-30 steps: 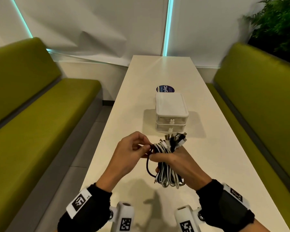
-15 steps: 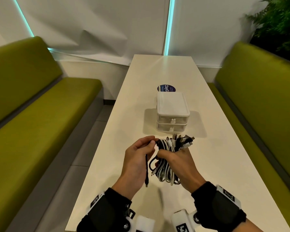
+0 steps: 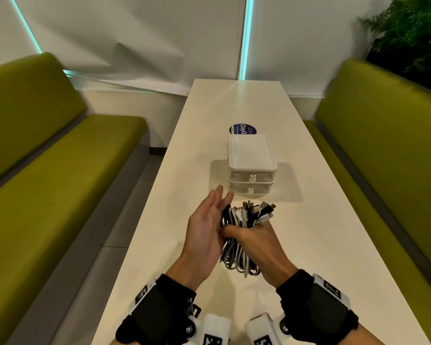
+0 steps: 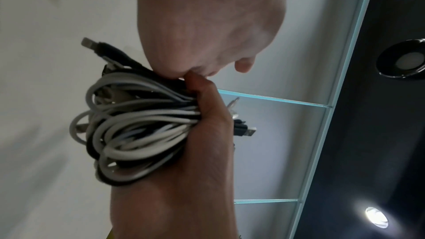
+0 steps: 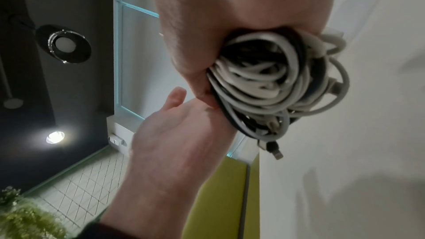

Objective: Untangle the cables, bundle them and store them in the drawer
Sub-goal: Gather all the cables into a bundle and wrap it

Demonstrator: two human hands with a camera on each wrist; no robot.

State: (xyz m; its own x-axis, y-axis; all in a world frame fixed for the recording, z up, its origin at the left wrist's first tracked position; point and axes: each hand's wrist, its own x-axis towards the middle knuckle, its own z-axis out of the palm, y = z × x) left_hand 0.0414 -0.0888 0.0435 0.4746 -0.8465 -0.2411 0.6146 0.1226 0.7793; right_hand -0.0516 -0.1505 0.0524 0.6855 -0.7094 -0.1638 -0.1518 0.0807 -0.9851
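Starting on the left side: a green bench (image 3: 47, 155) runs along the white table (image 3: 316, 232), and the left hand (image 3: 205, 226) sits just left of the cable bundle (image 3: 241, 235), palm up toward the camera with fingers straight and relaxed. It's holding nothing. The edge of its palm looks like it's touching the side of the bundle, but I can't say for sure from the head view. In the right wrist view that hand (image 5: 179, 134) is flat and loose too.

Middle: the bundle itself is a mix of white and black cables looped together, held up above the table. Its long axis runs roughly toward and away from the person, plug ends (image 3: 258, 211) fanned out at the far end, loops hanging at the near end. The right hand (image 3: 253, 241) is wrapped tight around the middle of it, fingers curled over the loops.

Straight ahead of the plugs, just beyond them on the table, sits the little white drawer unit (image 3: 251, 165), two drawers stacked, both closed, each with a tiny bunny-shaped knob. So the bundle already points at it. My guess is that the free left hand is the one to pull a drawer, since the right is busy and the left fingertips are already near the lower knob.

Behind the unit there's a dark round sticker (image 3: 243, 129); I can read "ClayG" and the rest is hidden.

Far right: another green bench (image 3: 383, 170) and a plant (image 3: 413, 33) in the corner.
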